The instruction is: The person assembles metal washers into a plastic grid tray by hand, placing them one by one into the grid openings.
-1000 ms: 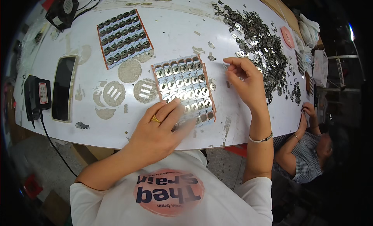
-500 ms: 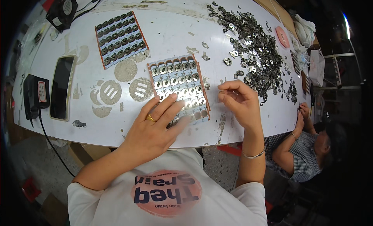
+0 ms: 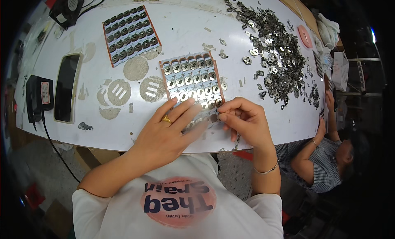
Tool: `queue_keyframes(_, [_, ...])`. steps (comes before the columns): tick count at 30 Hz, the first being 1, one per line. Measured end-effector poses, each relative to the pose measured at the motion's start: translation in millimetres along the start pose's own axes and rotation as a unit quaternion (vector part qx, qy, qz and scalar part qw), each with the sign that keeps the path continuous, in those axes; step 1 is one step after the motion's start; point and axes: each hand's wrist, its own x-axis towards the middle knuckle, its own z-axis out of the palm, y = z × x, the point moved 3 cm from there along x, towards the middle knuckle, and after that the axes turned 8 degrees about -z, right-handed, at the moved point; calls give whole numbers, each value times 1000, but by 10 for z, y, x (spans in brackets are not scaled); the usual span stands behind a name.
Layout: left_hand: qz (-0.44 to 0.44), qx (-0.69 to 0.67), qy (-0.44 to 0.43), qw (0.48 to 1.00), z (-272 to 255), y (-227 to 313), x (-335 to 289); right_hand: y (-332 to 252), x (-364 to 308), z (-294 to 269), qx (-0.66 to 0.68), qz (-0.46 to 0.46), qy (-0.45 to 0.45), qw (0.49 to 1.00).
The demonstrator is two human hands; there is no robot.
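Note:
A panel of blue-white circuit boards [image 3: 176,84] with reddish-brown edges lies in front of me, set with rows of round silver metal pieces. My left hand [image 3: 164,130], wearing a ring, rests over the panel's near left part with its fingers spread; the thumb is blurred. At the near right corner of the panel, my right hand [image 3: 249,122] has thumb and forefinger pinched together. Whatever is between those fingertips is too small to make out. Farther back on the left is a second panel [image 3: 131,33] filled with dark round pieces.
A big heap of small metal pieces [image 3: 279,62] spreads over the table's right side. On the left lie a phone [image 3: 68,89] and a black power adapter [image 3: 40,95]; a fan [image 3: 66,11] stands behind. A pink dish [image 3: 305,36] sits beyond the heap. Another person [image 3: 319,159] works at the right.
My right hand has moved left and toward me, from beside the panel to its near right corner. My left hand stays on the panel. The other person's hands have shifted.

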Motion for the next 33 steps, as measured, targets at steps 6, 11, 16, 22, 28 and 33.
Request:
queue_keyframes(6, [3,4,0,1000,4,2,-7,-29,50,10,-300,-79,-82,947])
queue_keyframes(11, [4,3,-5,1000,2,4,-2,-2,58,36,-311,-88,-98,941])
queue_keyframes(16, [3,9,12,1000,-6,11,0,46,-2,73,-324,-100,-44,940])
queue_keyframes(22, [4,10,13,1000,1,23,-5,26,-26,72,-321,-92,-54,941])
queue_keyframes(28, [-3,7,14,1000,11,18,-25,22,-88,128,-350,-76,-33,933])
queue_keyframes(33, [0,-3,18,1000,-1,12,-21,-2,-173,107,-365,-104,1,925])
